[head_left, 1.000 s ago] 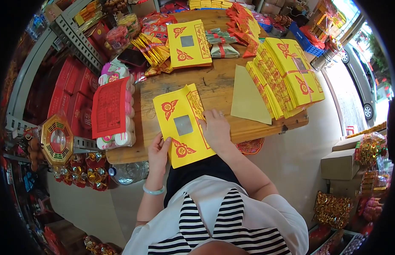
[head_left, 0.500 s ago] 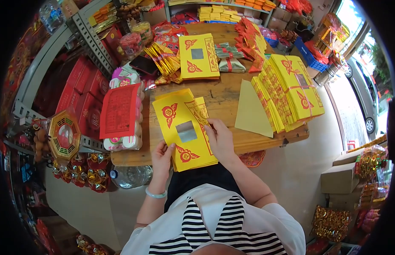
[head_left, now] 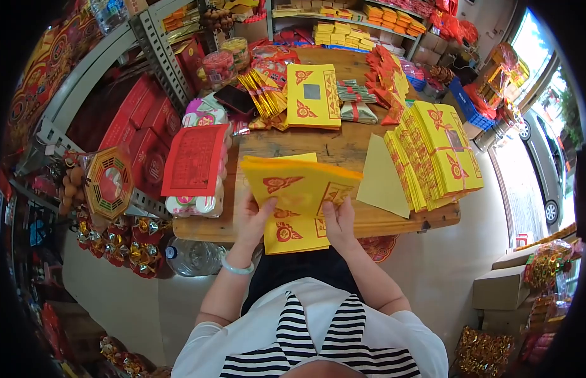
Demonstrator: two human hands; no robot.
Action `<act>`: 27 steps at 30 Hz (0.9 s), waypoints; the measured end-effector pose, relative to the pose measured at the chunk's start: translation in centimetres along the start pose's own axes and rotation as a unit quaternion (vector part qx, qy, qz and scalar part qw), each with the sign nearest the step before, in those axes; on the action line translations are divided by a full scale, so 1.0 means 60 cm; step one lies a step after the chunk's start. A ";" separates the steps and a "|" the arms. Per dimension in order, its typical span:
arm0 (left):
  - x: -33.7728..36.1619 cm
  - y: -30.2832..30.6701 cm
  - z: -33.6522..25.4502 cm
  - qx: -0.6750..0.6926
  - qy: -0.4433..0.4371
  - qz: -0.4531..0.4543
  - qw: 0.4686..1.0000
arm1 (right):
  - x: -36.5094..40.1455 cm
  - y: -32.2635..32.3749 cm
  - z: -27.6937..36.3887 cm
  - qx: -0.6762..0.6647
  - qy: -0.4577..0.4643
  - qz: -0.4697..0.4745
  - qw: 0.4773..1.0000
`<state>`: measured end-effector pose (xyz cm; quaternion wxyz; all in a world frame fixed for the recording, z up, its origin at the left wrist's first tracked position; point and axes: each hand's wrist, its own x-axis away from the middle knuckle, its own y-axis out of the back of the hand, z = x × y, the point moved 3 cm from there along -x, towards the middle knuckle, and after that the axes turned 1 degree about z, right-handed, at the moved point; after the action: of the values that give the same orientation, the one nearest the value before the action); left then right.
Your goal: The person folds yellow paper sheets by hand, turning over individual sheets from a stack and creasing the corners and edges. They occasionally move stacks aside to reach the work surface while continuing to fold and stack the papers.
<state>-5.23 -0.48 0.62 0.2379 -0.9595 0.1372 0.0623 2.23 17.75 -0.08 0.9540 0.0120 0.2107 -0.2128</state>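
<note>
Between my two hands stands a tilted stack of yellow joss paper (head_left: 305,173) printed with red designs. My left hand (head_left: 251,220) grips its left side, thumb on the near face. Gripping the right side in the same way is my right hand (head_left: 341,225). Other yellow joss paper (head_left: 296,238) lies below the raised stack, at the table's near edge and partly covered by it. A plain pale yellow sheet (head_left: 382,179) lies to the right of my right hand.
On the wooden table (head_left: 340,142) are a tied bundle of yellow joss paper (head_left: 441,154), a flat yellow stack (head_left: 312,96), red folded papers (head_left: 386,82) and a dark phone (head_left: 235,99). Left, a red sheet (head_left: 195,160) tops wrapped rolls. A metal shelf (head_left: 160,60) stands beyond.
The stack has been lifted from lying flat to a tilted, raised position, uncovering paper beneath. My right hand has moved from its upper right edge to its lower right side.
</note>
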 end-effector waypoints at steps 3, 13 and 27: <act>0.018 0.014 0.031 -0.017 0.007 0.008 1.000 | 0.019 -0.001 -0.021 0.022 -0.005 -0.004 1.000; 0.028 0.041 0.040 -0.058 0.012 -0.076 0.995 | 0.027 0.018 -0.052 0.225 -0.067 0.111 0.966; 0.067 0.041 0.092 -0.035 0.158 -0.021 0.987 | -0.376 0.050 -0.116 0.050 -0.141 -0.075 0.986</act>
<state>-2.39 -0.89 -6.06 0.1812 -0.9677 0.1505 -0.0900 -17.78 30.32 2.56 0.9537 0.0134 0.0636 -0.2935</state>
